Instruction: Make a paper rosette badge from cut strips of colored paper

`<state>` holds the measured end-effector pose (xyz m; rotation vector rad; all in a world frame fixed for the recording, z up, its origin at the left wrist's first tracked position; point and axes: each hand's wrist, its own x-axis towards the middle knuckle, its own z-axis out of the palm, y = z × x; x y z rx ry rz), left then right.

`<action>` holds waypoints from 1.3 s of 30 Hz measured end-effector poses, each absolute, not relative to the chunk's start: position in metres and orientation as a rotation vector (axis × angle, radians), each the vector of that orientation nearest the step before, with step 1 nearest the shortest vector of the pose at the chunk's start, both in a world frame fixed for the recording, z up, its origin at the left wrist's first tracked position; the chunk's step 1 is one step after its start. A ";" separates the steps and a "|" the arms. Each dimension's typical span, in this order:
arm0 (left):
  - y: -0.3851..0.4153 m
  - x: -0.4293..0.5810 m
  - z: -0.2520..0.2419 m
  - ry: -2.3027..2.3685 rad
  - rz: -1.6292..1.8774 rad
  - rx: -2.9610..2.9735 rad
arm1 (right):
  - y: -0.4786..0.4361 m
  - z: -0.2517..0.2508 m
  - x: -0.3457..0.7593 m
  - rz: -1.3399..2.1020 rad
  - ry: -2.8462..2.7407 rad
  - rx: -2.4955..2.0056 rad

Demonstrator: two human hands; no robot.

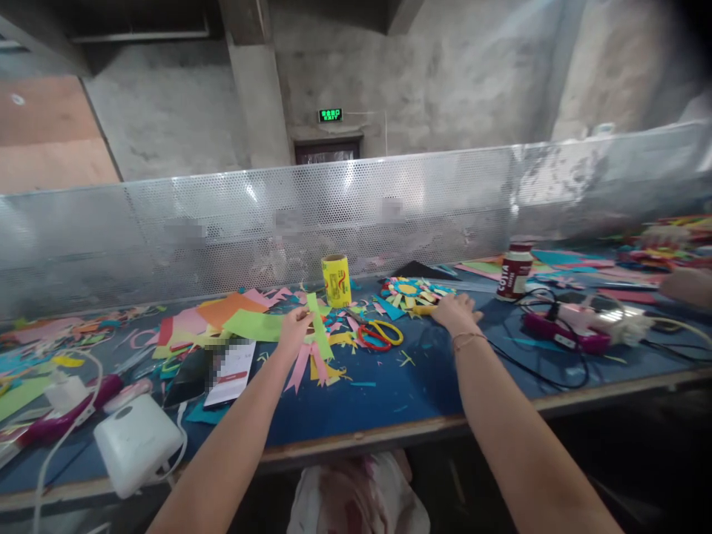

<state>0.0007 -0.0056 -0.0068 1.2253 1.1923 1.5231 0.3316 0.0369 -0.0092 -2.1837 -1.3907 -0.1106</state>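
My left hand [294, 331] is closed in a pinch at a light green paper strip [319, 330], which stands out beyond the fingertips. Below the strip lie pink paper ribbons [301, 366] with notched ends. My right hand [457, 314] reaches across the table with its fingers spread, close to a yellow paper piece [421, 310]. Just beyond it sits a round paper flower [409, 288] of many coloured strips with a yellow centre. Between my hands lie scissors [380, 335] with red and yellow handles, and a yellow tape roll [336, 282] stands upright behind them.
A phone [230, 374] and a white charger [136, 443] lie at the left. On the right are a dark red bottle [515, 272], a purple power strip [564, 334] and black cables. Behind runs a perforated metal screen [345, 222]. Another person's hand [687, 288] shows at far right.
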 end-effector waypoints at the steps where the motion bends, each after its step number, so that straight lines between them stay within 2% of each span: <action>1: -0.005 0.001 -0.008 1.181 1.520 1.214 | 0.038 -0.009 0.322 -0.164 -1.439 -2.099; 4: -0.003 0.001 -0.010 1.117 1.501 1.165 | 0.038 -0.008 0.284 -0.252 -1.812 -1.558; 7: -0.002 0.002 -0.012 1.014 1.497 1.097 | 0.030 -0.010 0.239 -0.142 -2.103 -0.942; 11: -0.004 0.003 -0.011 0.904 1.493 1.047 | 0.010 -0.018 0.195 -0.119 -2.350 -0.602; 16: -0.007 0.007 -0.009 0.897 1.479 1.085 | -0.004 -0.022 0.179 -0.164 -2.406 -0.475; 22: -0.006 0.009 -0.012 0.930 1.470 1.150 | -0.010 -0.017 0.171 0.053 -2.332 -0.389; 32: -0.015 0.017 -0.004 1.090 1.438 1.317 | -0.004 -0.018 0.166 0.398 -1.959 -0.808; 39: -0.013 0.021 -0.008 1.133 1.412 1.388 | -0.002 -0.015 0.167 0.466 -1.909 -0.886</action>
